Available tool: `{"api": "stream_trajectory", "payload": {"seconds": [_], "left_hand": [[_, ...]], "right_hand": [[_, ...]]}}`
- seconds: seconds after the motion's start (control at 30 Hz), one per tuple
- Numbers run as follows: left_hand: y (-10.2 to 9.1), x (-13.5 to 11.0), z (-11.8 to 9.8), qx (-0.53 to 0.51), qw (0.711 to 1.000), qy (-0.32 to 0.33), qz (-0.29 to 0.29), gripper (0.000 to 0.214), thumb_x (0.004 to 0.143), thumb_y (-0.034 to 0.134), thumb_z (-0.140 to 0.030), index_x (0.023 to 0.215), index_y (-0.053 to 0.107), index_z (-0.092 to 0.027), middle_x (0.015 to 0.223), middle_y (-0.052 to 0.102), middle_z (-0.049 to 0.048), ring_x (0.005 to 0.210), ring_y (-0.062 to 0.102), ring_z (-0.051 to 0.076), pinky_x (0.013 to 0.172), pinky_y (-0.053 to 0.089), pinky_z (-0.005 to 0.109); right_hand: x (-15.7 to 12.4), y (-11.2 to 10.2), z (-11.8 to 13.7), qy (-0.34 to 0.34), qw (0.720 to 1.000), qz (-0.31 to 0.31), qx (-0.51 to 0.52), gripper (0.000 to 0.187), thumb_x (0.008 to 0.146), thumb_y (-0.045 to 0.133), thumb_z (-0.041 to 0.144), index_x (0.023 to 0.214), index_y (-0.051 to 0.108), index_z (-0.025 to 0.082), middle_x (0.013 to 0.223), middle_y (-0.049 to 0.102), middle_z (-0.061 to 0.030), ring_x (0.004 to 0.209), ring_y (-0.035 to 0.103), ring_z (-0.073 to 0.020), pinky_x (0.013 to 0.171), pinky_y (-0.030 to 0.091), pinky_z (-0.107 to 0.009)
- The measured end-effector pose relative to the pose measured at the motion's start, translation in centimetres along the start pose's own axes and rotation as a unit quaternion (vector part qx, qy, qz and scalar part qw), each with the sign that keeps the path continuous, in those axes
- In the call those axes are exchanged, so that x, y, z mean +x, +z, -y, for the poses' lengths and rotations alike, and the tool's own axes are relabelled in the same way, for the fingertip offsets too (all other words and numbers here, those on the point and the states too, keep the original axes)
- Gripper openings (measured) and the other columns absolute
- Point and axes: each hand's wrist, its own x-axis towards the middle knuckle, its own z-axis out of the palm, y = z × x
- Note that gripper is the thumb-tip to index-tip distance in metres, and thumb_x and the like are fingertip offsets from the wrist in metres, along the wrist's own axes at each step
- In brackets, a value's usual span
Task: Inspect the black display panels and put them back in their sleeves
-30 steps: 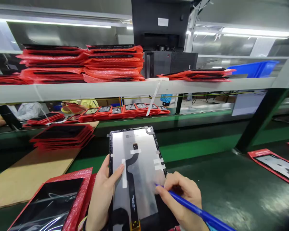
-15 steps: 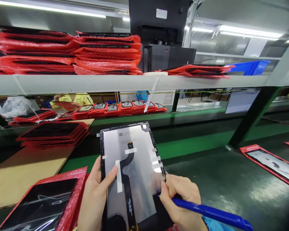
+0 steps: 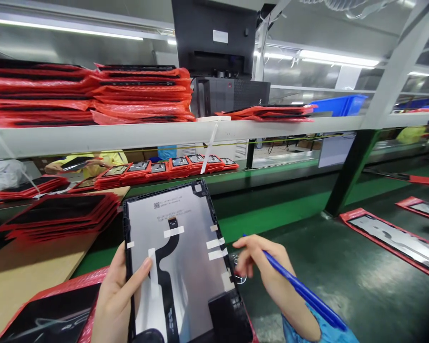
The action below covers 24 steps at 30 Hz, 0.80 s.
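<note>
A tablet screen assembly (image 3: 186,286), silvery back facing me, is tilted up in front of me. It has a black frame, a dark flex cable (image 3: 166,276) and several white tape strips. My left hand (image 3: 119,295) grips its left edge, the thumb lying on the back near a long tape strip (image 3: 153,271). Just off the right edge, my right hand (image 3: 266,262) holds a blue pen (image 3: 300,288) tucked between its curled fingers. By those fingers is a small clear ring-like thing (image 3: 240,271) whose kind I cannot make out.
At lower left a dark screen lies on red bubble wrap (image 3: 93,281). Behind it, red-wrapped screens (image 3: 64,214) are stacked on a wooden board (image 3: 39,259). A white shelf beam (image 3: 146,135) crosses ahead. A green post (image 3: 350,176) stands right, near a wrapped panel (image 3: 393,238). Co-workers sit beyond.
My right hand has come away from the panel's right edge, the pen still in it, uncovering a tape piece there. The view has turned, so the panel sits further left.
</note>
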Motion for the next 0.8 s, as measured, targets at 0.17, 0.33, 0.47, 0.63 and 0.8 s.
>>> {"api": "stream_trajectory", "payload": {"seconds": [0.17, 0.33, 0.47, 0.63, 0.8], "left_hand": [[0.4, -0.6, 0.2, 0.02, 1.0, 0.015, -0.01, 0.067, 0.067, 0.077, -0.034, 0.13, 0.054, -0.033, 0.113, 0.072, -0.0034, 0.108, 0.063, 0.023, 0.083, 0.053, 0.021], [0.3, -0.8, 1.2, 0.031, 0.999, 0.003, -0.007, 0.079, 0.06, 0.082, -0.036, 0.133, 0.05, -0.033, 0.107, 0.074, -0.0018, 0.099, 0.068, 0.024, 0.075, 0.056, 0.022], [-0.1, -0.2, 1.9, 0.039, 0.999, -0.005, 0.027, 0.082, 0.062, 0.081, -0.037, 0.135, 0.046, -0.032, 0.103, 0.075, -0.0004, 0.091, 0.07, 0.024, 0.068, 0.058, 0.023], [-0.9, 0.2, 2.1, 0.137, 0.982, 0.128, 0.029, 0.043, 0.07, 0.074, -0.04, 0.109, 0.067, -0.024, 0.098, 0.076, 0.0019, 0.092, 0.07, 0.025, 0.077, 0.056, 0.025], [-2.4, 1.0, 3.0, 0.358, 0.843, 0.39, 0.092, 0.014, 0.079, 0.066, -0.02, 0.088, 0.075, -0.021, 0.079, 0.078, 0.0033, 0.066, 0.073, 0.02, 0.062, 0.057, 0.021]], "right_hand": [[0.0, 1.0, 0.2, 0.029, 0.995, 0.092, 0.002, 0.025, 0.079, 0.065, 0.039, 0.092, 0.065, 0.017, 0.056, 0.054, 0.005, 0.05, 0.047, -0.0106, 0.051, 0.041, -0.023], [0.0, 1.5, 0.1, 0.022, 0.994, 0.072, -0.078, 0.022, 0.076, 0.059, 0.028, 0.062, 0.044, 0.02, 0.05, 0.029, 0.0099, 0.047, 0.024, -0.007, 0.043, 0.022, -0.021], [0.5, 1.7, -0.1, -0.003, 0.989, 0.027, -0.143, 0.034, 0.079, 0.058, 0.031, 0.056, 0.035, 0.021, 0.05, 0.029, 0.0092, 0.046, 0.025, -0.007, 0.044, 0.022, -0.021], [1.1, 0.8, -0.7, 0.002, 0.996, 0.02, -0.09, 0.039, 0.084, 0.056, 0.052, 0.1, 0.065, 0.017, 0.073, 0.072, -0.0037, 0.067, 0.067, -0.0191, 0.063, 0.052, -0.028], [0.8, 0.2, -1.2, 0.034, 0.998, -0.047, 0.023, 0.057, 0.087, 0.051, 0.059, 0.129, 0.053, 0.02, 0.064, 0.074, -0.0041, 0.062, 0.071, -0.021, 0.067, 0.058, -0.035]]}}
